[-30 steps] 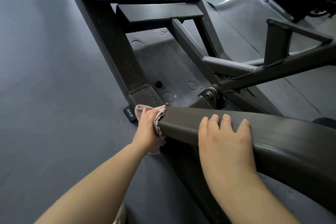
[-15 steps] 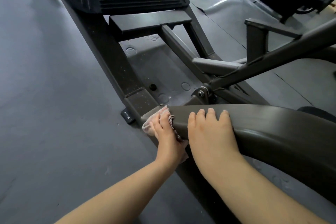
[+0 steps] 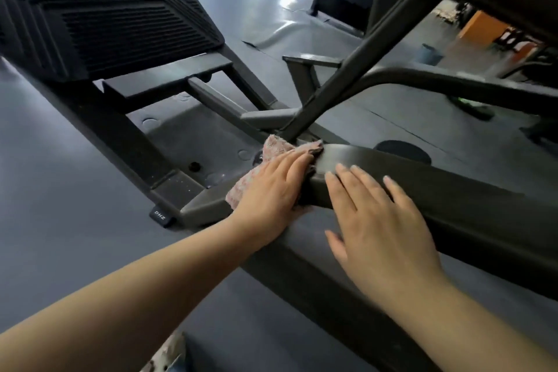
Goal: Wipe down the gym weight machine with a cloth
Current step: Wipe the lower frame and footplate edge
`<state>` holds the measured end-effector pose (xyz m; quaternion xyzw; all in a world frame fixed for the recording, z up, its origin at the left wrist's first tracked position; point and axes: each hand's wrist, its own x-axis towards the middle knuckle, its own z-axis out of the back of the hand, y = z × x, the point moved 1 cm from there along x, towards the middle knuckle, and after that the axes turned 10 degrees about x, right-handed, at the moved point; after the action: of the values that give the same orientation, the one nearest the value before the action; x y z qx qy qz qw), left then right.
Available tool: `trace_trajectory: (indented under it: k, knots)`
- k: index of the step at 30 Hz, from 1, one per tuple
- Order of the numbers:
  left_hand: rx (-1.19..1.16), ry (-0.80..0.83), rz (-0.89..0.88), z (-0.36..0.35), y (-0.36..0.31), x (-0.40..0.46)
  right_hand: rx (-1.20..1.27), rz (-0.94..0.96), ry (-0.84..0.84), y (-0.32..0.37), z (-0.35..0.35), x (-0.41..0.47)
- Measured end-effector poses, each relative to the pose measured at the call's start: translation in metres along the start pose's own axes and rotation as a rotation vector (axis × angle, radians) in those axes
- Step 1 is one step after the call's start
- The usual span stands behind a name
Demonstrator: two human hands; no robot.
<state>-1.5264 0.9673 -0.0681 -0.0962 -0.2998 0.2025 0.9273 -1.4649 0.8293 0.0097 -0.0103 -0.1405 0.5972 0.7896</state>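
Observation:
The dark weight machine's thick curved frame bar [image 3: 447, 190] runs from the centre down to the right. A pink cloth [image 3: 273, 148] lies over the bar's left end, near the joint with a thin diagonal strut [image 3: 347, 78]. My left hand [image 3: 271, 190] lies flat on the cloth and presses it against the bar's end, fingers pointing up and right. Just to the right, my right hand [image 3: 380, 220] rests flat on the bar with fingers spread, holding nothing.
A ribbed black footplate [image 3: 105, 9] rises at the upper left on a slanted beam [image 3: 120, 136] with a small labelled foot [image 3: 160, 216]. Grey rubber floor [image 3: 60, 220] spreads to the left. More machine frames and an orange object [image 3: 483, 26] stand at the upper right.
The view has tilted up. My left hand has slid the cloth from the side of the bar's end up onto its top, toward the joint. My right hand has flattened on the bar.

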Motion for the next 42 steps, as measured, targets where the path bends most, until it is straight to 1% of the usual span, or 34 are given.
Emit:
trace_trajectory:
  k: [3,5,9,11,12,16,18,25,32,36,38,40,42]
  knots:
    - [0.17,0.042,-0.226,0.019,-0.031,0.019,-0.054,-0.111,-0.005,-0.029,0.015,-0.028]
    - [0.264,0.09,-0.326,0.028,-0.047,0.028,-0.077,-0.172,-0.004,-0.048,0.022,-0.044]
    - [0.386,0.296,-0.523,0.039,-0.098,0.044,-0.101,-0.301,-0.002,-0.083,0.04,-0.083]
    - [0.455,0.37,-0.612,0.036,-0.131,0.052,-0.111,-0.342,-0.021,-0.098,0.049,-0.103]
    - [0.479,0.388,-0.65,0.034,-0.149,0.055,-0.117,-0.356,-0.029,-0.105,0.053,-0.113]
    - [0.459,0.375,-0.764,0.025,-0.223,0.066,-0.155,-0.463,-0.046,-0.139,0.069,-0.155]
    - [0.464,0.392,-0.791,0.024,-0.256,0.07,-0.172,-0.539,-0.061,-0.159,0.078,-0.177]
    - [0.406,0.42,-0.795,0.017,-0.348,0.078,-0.175,-0.799,-0.08,-0.214,0.106,-0.243]
    - [0.392,0.328,-0.875,0.006,-0.431,0.079,-0.035,-0.932,-0.104,-0.246,0.125,-0.292]
    - [0.37,0.297,-0.904,0.002,-0.47,0.078,0.032,-1.014,-0.152,-0.255,0.133,-0.305]
    - [0.267,0.313,-0.911,0.003,-0.484,0.079,0.07,-1.061,-0.177,-0.258,0.136,-0.309]
    - [-0.001,0.388,-0.864,0.01,-0.493,0.083,0.107,-1.091,-0.216,-0.259,0.139,-0.312]
    - [-0.293,0.467,-0.772,0.017,-0.492,0.089,0.134,-1.106,-0.234,-0.257,0.14,-0.311]
